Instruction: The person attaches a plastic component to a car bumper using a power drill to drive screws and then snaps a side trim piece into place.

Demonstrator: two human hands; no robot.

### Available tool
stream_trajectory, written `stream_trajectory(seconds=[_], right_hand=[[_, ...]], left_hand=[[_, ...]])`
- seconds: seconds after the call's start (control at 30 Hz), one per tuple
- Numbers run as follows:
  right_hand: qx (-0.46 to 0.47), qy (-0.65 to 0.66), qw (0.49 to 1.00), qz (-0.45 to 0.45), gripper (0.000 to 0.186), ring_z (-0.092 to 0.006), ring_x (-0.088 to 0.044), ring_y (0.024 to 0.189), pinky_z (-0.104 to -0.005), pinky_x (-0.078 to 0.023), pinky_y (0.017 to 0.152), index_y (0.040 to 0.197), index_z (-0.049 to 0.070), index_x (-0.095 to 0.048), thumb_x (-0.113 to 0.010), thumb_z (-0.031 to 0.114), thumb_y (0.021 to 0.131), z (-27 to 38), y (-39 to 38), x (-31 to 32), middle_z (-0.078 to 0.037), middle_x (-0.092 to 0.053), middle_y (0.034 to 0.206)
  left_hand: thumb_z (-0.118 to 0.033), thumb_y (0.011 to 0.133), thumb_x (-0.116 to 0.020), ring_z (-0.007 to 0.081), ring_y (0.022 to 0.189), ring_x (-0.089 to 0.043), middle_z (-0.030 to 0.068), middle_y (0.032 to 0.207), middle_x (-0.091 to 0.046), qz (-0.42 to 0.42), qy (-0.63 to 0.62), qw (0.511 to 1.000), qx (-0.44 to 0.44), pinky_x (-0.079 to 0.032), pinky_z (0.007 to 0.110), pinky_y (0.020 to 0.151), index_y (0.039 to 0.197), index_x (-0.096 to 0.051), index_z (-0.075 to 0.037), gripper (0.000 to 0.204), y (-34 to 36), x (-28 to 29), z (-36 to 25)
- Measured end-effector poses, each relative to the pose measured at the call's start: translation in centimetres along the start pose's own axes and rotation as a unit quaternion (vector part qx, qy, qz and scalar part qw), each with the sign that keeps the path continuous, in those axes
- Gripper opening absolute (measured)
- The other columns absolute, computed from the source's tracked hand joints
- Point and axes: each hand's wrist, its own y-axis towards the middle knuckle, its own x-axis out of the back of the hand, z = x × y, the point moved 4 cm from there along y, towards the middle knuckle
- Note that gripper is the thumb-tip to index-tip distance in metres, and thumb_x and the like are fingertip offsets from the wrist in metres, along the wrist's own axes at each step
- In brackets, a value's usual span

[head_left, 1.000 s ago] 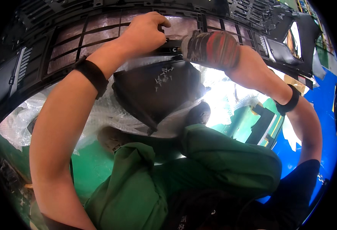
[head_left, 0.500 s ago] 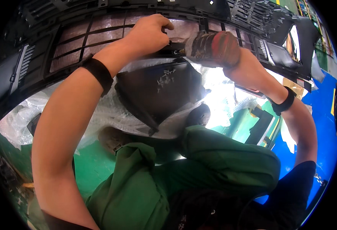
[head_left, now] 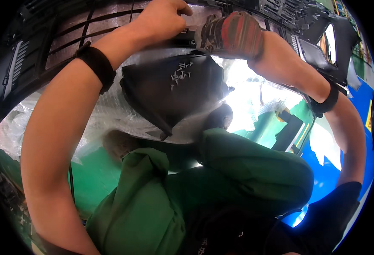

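Observation:
My right hand (head_left: 272, 53) grips a red-and-black power screwdriver (head_left: 231, 36), its nose pointing left at the near bar of a long black plastic frame (head_left: 63, 62). Over that same bar my left hand (head_left: 163, 19) is bent with the fingers curled. What the left fingers hold, if anything, is hidden from me. Below the tool, several small screws (head_left: 181, 75) lie scattered on a dark, shield-shaped plastic piece (head_left: 153, 89).
Clear bubble wrap (head_left: 17, 123) spreads beneath the frame on a green floor (head_left: 89, 187). My shoes flank the dark piece. At right are a dark angular part (head_left: 289, 131) and blue flooring (head_left: 323, 182). Slatted black parts (head_left: 284, 10) fill the far side.
Both hands and the screwdriver sit higher in the picture, and so does the frame. The screwdriver has shifted slightly left. The screws remain on the dark piece.

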Motion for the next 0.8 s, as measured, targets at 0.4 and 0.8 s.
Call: stream_trajectory(seconds=[0.4, 0.8], right_hand=[[0.0, 0.09, 0.996, -0.008, 0.023, -0.0462, -0.067, 0.079, -0.047, -0.054, 0.073, 0.088, -0.006, -0.067, -0.061, 0.008, 0.071, -0.8, 0.5, 0.1, -0.028, -0.066, 0.077], [-0.035, 0.012, 0.999, -0.019, 0.027, -0.043, -0.069, 0.086, -0.0458, -0.054, 0.077, 0.093, -0.003, -0.071, -0.059, 0.007, 0.07, 0.7, -0.2, 0.5, -0.027, -0.069, 0.084]], left_hand=[[0.002, 0.079, -0.057, 0.0205, 0.083, -0.067, 0.0123, 0.109, -0.069, -0.005, -0.033, 0.999, 0.022, -0.056, 0.032, 0.073, 0.122, -0.069, -0.004, 0.045, 0.2, -0.2, 0.5], [0.003, 0.078, -0.051, 0.0184, 0.082, -0.067, 0.0126, 0.109, -0.07, -0.009, -0.008, 1.0, -0.004, -0.056, 0.031, 0.073, 0.125, -0.067, -0.004, 0.05, 0.1, 0.0, 0.2]])
